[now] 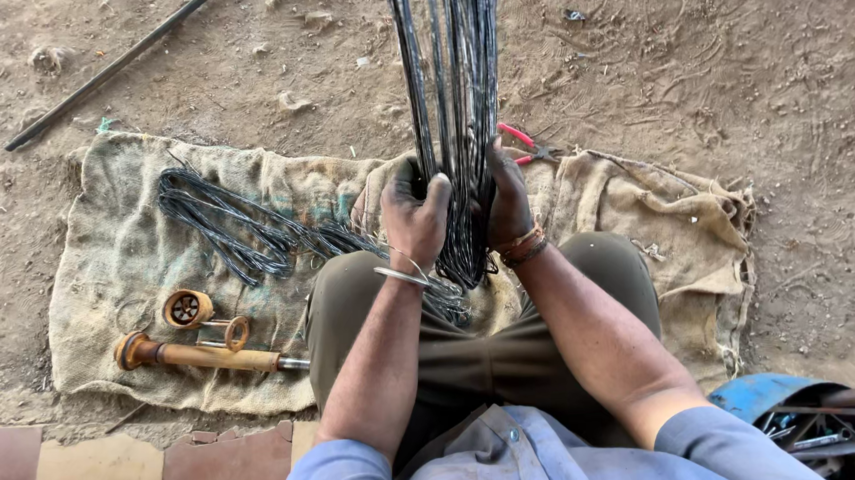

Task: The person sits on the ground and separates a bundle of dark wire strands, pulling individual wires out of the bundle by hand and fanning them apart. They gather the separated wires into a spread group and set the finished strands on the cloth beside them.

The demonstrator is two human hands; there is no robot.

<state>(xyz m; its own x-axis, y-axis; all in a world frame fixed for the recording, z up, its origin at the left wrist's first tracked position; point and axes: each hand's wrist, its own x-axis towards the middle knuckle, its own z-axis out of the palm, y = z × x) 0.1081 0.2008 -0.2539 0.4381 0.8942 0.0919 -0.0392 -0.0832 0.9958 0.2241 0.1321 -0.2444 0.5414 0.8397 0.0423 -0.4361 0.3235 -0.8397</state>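
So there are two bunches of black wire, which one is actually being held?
The upright bundle of wire in the middle: both hands, left and right, grip it. The other wire bunch lies loose on the burlap sack, untouched.

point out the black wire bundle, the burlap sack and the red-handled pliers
black wire bundle [451, 68], head view, middle of strands
tan burlap sack [127, 241], head view, bare left part
red-handled pliers [518, 136], head view, red handle
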